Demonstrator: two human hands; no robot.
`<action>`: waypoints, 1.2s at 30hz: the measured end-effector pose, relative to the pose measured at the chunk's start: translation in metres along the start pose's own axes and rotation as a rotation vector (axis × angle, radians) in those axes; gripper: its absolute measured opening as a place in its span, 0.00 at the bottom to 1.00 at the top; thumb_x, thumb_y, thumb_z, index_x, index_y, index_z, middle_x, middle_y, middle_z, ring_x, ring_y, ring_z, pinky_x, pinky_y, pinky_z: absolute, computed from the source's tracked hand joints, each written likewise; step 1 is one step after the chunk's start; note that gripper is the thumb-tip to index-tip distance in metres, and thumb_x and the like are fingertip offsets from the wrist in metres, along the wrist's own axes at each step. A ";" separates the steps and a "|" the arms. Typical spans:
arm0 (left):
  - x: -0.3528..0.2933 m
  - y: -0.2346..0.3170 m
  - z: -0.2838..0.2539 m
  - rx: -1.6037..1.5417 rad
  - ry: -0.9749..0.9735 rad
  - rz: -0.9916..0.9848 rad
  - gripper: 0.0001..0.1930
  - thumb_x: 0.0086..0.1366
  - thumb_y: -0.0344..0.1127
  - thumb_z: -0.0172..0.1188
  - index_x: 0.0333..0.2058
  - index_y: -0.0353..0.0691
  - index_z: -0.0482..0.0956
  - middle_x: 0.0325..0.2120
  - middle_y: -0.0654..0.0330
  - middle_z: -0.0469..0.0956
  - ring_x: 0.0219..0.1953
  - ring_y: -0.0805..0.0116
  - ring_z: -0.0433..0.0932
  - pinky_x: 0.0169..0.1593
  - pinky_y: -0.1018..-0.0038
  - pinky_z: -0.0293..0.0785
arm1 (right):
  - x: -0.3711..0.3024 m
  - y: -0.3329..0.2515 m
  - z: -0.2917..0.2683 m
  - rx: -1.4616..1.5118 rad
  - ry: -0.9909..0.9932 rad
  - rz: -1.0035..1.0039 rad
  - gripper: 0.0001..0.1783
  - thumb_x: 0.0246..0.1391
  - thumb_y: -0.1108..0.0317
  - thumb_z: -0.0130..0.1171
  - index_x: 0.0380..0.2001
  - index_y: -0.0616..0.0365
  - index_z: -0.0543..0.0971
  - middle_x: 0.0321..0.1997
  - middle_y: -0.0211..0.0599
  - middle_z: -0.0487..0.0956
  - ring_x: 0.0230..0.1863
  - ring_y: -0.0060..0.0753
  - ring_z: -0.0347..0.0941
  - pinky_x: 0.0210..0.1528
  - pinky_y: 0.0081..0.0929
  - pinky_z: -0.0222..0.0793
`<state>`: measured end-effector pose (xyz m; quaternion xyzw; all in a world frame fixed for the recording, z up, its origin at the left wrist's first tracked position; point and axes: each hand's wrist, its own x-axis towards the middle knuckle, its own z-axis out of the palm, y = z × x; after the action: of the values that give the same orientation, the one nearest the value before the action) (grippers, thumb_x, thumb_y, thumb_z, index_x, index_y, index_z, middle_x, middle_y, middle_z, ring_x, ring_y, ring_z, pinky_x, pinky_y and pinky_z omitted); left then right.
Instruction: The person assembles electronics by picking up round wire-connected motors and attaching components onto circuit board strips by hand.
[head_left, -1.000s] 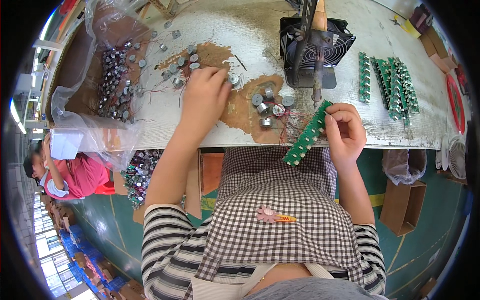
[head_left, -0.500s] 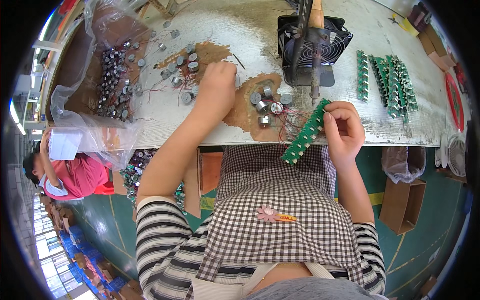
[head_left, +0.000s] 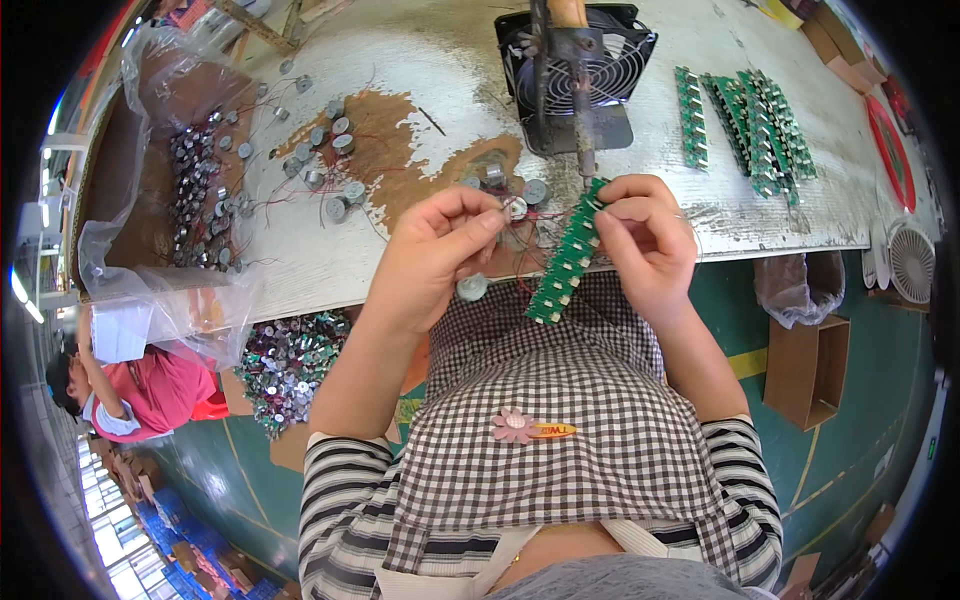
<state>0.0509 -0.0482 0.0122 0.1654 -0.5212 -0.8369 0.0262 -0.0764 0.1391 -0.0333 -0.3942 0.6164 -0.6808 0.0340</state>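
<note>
My right hand (head_left: 650, 235) pinches the upper end of a long green circuit board (head_left: 568, 258) between thumb and fingers. The board slants down over the table's front edge, with small pale parts along it and thin red wires beside it. Left of the board, my left hand (head_left: 440, 245) is closed, thumb and forefinger together. A small round motor (head_left: 471, 288) shows beneath that hand, apparently held by it; its wires are hard to make out. Several metal motors (head_left: 536, 191) lie just beyond the fingertips. A soldering iron (head_left: 584, 130) points down at the board's upper end.
A black fan (head_left: 625, 60) stands behind the iron. More green boards (head_left: 760, 135) are stacked at the right. Loose motors (head_left: 342, 143) lie at the left, near a plastic-lined carton (head_left: 130, 200) of motors. Another person (head_left: 150, 390) is at far left.
My left hand has come from the loose motors back toward the board, now with a motor at it. My right hand still holds the board. The whole view has shifted slightly.
</note>
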 end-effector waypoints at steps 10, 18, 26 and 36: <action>0.019 -0.025 0.037 0.490 0.188 0.139 0.06 0.60 0.31 0.60 0.31 0.32 0.78 0.24 0.65 0.76 0.23 0.82 0.72 0.25 0.85 0.65 | -0.011 0.002 0.002 0.149 0.066 0.010 0.05 0.48 0.82 0.57 0.28 0.66 0.71 0.40 0.44 0.74 0.26 0.19 0.73 0.26 0.15 0.72; 0.035 -0.024 0.050 0.422 0.181 0.259 0.05 0.59 0.28 0.59 0.29 0.31 0.76 0.23 0.64 0.77 0.25 0.84 0.72 0.27 0.85 0.67 | -0.002 -0.006 -0.001 -0.021 0.047 -0.066 0.04 0.48 0.83 0.57 0.27 0.66 0.72 0.38 0.44 0.75 0.27 0.21 0.74 0.25 0.16 0.73; 0.040 -0.024 0.054 0.427 0.214 0.308 0.04 0.59 0.27 0.58 0.28 0.31 0.75 0.22 0.66 0.76 0.24 0.85 0.71 0.27 0.86 0.66 | 0.005 -0.005 0.001 -0.090 0.073 -0.050 0.04 0.47 0.82 0.58 0.26 0.65 0.73 0.37 0.43 0.76 0.25 0.21 0.74 0.24 0.16 0.72; 0.034 -0.032 0.054 0.405 0.225 0.355 0.03 0.59 0.25 0.58 0.28 0.32 0.75 0.20 0.69 0.74 0.21 0.88 0.67 0.24 0.87 0.62 | -0.001 -0.004 0.004 -0.071 0.065 -0.073 0.05 0.46 0.83 0.59 0.26 0.66 0.74 0.37 0.43 0.76 0.24 0.20 0.73 0.23 0.16 0.71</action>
<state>0.0065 0.0058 -0.0033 0.1653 -0.6921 -0.6746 0.1965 -0.0718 0.1377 -0.0306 -0.3951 0.6259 -0.6720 -0.0251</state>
